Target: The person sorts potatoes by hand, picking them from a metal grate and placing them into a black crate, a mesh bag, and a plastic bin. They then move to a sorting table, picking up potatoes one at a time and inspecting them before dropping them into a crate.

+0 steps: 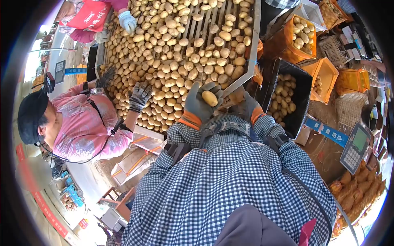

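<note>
My left hand (198, 102), in a grey glove with an orange cuff, cradles a yellow potato (209, 98) in its half-curled fingers over the near edge of the sorting table. My right hand (247, 107), gloved alike, is by the table's metal corner rail (242, 80), close to my body. Its fingers are partly hidden and blurred, so their grip does not show. Loose potatoes (172, 69) cover most of the slatted table (202, 24) beyond my hands. Right of my right hand stands a black crate (305, 88) partly filled with potatoes (282, 96).
On the left, a co-worker in pink (88, 123) reaches gloved hands over the potatoes. Another person's blue glove (127, 21) is at the far left. Orange crates (279, 45) stand on the right. A scale display (356, 147) is at my right, near filled net sacks (357, 192).
</note>
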### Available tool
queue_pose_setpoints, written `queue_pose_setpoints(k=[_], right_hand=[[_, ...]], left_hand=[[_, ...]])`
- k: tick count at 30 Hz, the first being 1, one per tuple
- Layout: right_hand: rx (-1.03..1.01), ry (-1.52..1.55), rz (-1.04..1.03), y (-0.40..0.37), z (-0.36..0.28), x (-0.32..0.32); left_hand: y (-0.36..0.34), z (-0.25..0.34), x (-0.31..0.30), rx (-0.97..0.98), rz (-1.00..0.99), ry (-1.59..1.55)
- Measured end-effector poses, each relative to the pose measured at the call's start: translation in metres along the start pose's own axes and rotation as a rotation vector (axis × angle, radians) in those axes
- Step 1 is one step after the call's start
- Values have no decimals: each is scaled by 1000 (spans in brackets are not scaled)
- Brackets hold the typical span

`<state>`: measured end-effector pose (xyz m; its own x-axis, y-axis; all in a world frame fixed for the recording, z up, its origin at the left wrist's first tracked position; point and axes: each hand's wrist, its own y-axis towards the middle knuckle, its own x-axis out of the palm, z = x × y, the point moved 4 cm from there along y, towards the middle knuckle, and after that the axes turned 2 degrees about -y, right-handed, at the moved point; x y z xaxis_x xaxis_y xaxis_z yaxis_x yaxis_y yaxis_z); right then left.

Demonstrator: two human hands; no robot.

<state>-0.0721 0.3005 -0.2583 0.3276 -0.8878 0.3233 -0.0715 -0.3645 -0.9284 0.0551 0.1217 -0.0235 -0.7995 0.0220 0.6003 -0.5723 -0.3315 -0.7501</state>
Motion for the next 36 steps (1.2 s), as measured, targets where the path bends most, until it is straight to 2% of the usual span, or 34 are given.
queue_pose_setpoints(k=[1,2,4,5,7,8,10,11,12,13,14,16,17,19,20,22,24,26,27,30,31,34,36], right_hand=[[-170,-306,56,-34,-19,13],[-170,-308,55,-63,-26,23],[-418,-432,-79,-109,-38,44],[-414,-431,-70,-124,-42,52],[-551,-377,-352,-149,-51,80],[-556,-375,-343,-156,-53,89],[-318,22,-611,-163,-50,110],[-309,73,-731,-147,-47,110],[-320,78,-724,-149,-49,109],[-278,124,-704,-152,-51,107],[-235,170,-684,-155,-52,104],[-194,254,-722,-159,-58,101],[-184,337,-727,-160,-61,100],[-179,428,-729,-166,-65,99],[-192,473,-712,-170,-68,98],[-211,522,-694,-179,-74,99],[-235,549,-680,-188,-79,98],[-237,541,-665,-191,-82,95],[-234,531,-651,-191,-83,93],[-279,559,-749,-180,-85,85],[-293,558,-637,-175,-84,79],[-247,604,-662,-160,-80,67],[-243,618,-592,-155,-78,61]], left_hand=[[1,0,1,-3,-50,11],[4,1,2,-5,-105,20],[3,1,3,7,-131,58],[0,0,9,54,-185,169],[5,-4,12,94,-252,281],[12,-8,8,46,-317,285],[9,-10,19,-11,-390,295],[1,-8,27,-30,-346,346],[-3,-4,32,-48,-302,398],[9,1,15,93,-560,582],[17,6,0,87,-566,583],[23,27,-14,358,-382,684],[22,29,-14,352,-386,687],[7,52,-20,628,288,945],[9,53,-29,627,283,950],[9,54,-45,1150,397,1658],[15,39,-68,1099,425,1730],[12,19,-80,1166,470,1989],[16,16,-88,1092,494,2018],[20,14,-94,1059,507,2047],[20,14,-96,1093,496,2049],[22,13,-97,1110,503,2040],[21,12,-95,1116,496,2038]])
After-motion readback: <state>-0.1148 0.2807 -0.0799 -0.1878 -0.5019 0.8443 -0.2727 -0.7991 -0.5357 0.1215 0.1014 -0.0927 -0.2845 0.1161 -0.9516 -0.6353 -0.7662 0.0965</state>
